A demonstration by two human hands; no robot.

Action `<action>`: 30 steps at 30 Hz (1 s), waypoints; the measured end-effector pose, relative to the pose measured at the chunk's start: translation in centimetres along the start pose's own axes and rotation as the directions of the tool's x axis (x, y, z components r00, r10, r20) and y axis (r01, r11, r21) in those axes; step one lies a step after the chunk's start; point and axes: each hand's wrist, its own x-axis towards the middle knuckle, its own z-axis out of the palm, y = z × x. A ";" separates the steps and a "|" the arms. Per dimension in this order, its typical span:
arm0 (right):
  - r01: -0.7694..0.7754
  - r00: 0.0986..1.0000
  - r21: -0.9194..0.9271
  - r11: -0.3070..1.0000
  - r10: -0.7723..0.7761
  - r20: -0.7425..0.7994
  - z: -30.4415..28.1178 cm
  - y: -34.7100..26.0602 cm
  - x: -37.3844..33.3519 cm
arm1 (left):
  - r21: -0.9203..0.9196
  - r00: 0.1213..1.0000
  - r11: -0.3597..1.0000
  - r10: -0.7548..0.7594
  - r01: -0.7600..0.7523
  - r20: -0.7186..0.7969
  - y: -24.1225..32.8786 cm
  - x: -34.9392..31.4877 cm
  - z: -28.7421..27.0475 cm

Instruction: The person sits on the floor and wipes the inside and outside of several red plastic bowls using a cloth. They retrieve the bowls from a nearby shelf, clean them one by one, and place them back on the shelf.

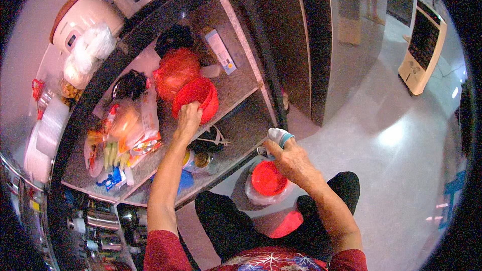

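My left hand (189, 118) is closed on the near rim of a red plastic bowl (208, 95) on the upper cabinet shelf. Behind the bowl sits a filled red plastic bag (176, 70). My right hand (293, 163) is closed around a white item with a blue band (280, 135), out over the floor; its exact kind is unclear. Just below that hand stands a clear container with a round red lid (269, 178), between my knees.
Plastic bags of food (125, 125) crowd the shelf's left part. A narrow box (220, 50) lies at its right. Jars (202, 159) stand on the lower shelf. A rice cooker (85, 17) is on the counter. An upright appliance (424, 47) stands at far right.
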 end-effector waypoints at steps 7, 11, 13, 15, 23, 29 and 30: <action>-0.061 0.996 0.010 0.998 0.060 0.067 -0.4 -0.2 0.2 | 0.151 0.994 0.983 -0.107 0.108 -0.013 0.3 0.3 -0.6; -0.149 0.989 0.117 0.982 0.146 0.036 -1.2 -1.2 1.1 | 0.179 0.909 0.973 0.202 -0.144 -0.365 2.3 -0.8 -4.3; -0.246 0.969 0.178 0.953 0.248 0.009 -2.3 -1.3 1.2 | 0.043 0.900 0.984 0.178 -0.175 -0.398 7.4 -2.0 -6.0; -0.106 0.964 0.275 0.956 0.167 -0.207 -1.8 -0.6 1.1 | 0.021 0.927 0.988 0.154 -0.156 -0.342 11.8 -4.4 -6.9; 0.228 0.791 0.175 0.958 -0.078 -0.607 -2.4 -5.1 1.7 | -0.860 0.998 0.509 -0.031 -0.036 -0.060 18.5 -11.6 -3.2; 0.026 0.845 0.286 0.958 0.132 -0.518 -0.3 -1.8 2.3 | -0.879 0.990 0.465 0.033 0.108 0.139 16.9 -13.4 -0.3; -0.016 0.820 0.284 0.959 0.175 -0.545 0.3 -1.0 2.4 | -0.875 0.987 0.473 0.058 0.103 0.148 16.8 -13.6 -0.4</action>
